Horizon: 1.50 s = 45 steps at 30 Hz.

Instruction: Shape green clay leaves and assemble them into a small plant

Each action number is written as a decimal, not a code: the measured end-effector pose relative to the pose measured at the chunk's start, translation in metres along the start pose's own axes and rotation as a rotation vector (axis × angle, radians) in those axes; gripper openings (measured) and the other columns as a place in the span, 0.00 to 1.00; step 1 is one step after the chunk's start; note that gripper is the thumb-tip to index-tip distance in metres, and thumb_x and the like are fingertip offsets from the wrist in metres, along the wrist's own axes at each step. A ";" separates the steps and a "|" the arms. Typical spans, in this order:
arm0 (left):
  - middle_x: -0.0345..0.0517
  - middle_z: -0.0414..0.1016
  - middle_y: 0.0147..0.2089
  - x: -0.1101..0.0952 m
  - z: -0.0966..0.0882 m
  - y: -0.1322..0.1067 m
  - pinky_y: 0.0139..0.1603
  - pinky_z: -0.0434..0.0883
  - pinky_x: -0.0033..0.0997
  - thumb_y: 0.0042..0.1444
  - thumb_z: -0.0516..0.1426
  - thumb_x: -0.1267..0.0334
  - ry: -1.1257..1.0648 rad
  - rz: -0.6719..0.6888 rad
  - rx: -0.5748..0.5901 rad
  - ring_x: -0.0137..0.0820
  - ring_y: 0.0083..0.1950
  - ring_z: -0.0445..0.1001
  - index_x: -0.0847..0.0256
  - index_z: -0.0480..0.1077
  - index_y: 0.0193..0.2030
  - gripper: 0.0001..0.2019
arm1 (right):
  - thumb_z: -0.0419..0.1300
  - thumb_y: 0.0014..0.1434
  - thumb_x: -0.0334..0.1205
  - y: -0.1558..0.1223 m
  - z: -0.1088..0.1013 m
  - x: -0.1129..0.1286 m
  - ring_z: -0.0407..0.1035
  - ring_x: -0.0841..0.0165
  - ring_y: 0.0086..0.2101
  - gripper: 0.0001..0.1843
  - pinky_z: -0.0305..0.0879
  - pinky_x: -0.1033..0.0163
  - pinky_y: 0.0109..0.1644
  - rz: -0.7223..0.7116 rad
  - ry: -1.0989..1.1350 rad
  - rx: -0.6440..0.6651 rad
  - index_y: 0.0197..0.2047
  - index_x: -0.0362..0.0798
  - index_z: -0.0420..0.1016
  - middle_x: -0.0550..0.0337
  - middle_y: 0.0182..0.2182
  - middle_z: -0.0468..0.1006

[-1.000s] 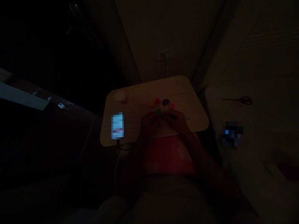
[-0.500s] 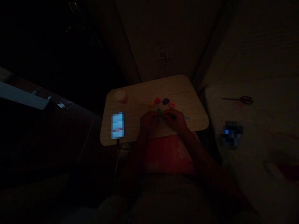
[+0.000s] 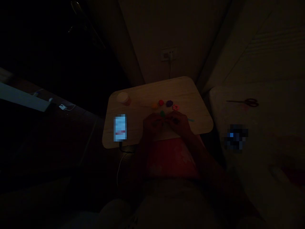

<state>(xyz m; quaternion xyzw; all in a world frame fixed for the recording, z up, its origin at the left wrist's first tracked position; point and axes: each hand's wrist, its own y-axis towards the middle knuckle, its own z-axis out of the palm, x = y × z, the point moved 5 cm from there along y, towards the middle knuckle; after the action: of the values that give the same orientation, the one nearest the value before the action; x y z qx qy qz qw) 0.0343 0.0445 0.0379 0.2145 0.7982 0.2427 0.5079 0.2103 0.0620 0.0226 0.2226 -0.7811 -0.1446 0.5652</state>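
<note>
The room is very dark. My left hand (image 3: 152, 125) and my right hand (image 3: 178, 123) rest together on a small wooden lap table (image 3: 143, 95), fingers curled and pinching a small green clay piece (image 3: 162, 114) between them. Just beyond my hands lie small clay lumps: an orange one (image 3: 154, 106), a red one (image 3: 161, 102), a purple one (image 3: 169, 103) and a pink flower shape (image 3: 175, 107). A thin teal piece (image 3: 191, 120) lies to the right of my right hand.
A lit phone (image 3: 120, 128) lies on the table's left side with a cable running off the near edge. A small round tub (image 3: 123, 98) stands at the far left corner. Scissors (image 3: 247, 102) lie on the bed to the right. A wall socket (image 3: 168, 55) sits behind the table.
My hands have stayed together over the green piece and shifted only slightly toward me. Nothing else has moved.
</note>
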 end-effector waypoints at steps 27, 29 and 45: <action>0.47 0.85 0.43 0.021 0.000 0.010 0.48 0.79 0.36 0.54 0.69 0.72 0.130 -0.343 0.140 0.36 0.42 0.83 0.61 0.82 0.45 0.11 | 0.64 0.58 0.31 0.038 0.006 -0.010 0.80 0.61 0.36 0.12 0.73 0.57 0.47 0.089 -0.238 0.229 0.42 0.49 0.88 0.54 0.37 0.89; 0.48 0.86 0.43 0.024 0.001 0.010 0.49 0.79 0.38 0.56 0.67 0.73 0.144 -0.387 0.136 0.37 0.44 0.83 0.60 0.83 0.43 0.09 | 0.63 0.59 0.30 0.038 0.008 -0.011 0.80 0.60 0.38 0.14 0.73 0.56 0.48 0.107 -0.229 0.234 0.44 0.49 0.89 0.54 0.38 0.89; 0.47 0.83 0.43 0.025 -0.001 0.009 0.54 0.76 0.42 0.56 0.66 0.72 0.255 -0.326 0.092 0.40 0.48 0.79 0.58 0.83 0.40 0.07 | 0.64 0.56 0.30 0.038 0.012 -0.013 0.78 0.60 0.37 0.12 0.71 0.56 0.49 0.076 -0.292 0.240 0.41 0.48 0.87 0.53 0.37 0.87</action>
<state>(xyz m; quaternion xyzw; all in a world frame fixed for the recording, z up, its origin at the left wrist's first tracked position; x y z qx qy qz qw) 0.0247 0.0667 0.0259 0.0731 0.8903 0.1461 0.4251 0.1950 0.1013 0.0259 0.2352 -0.8742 -0.0598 0.4205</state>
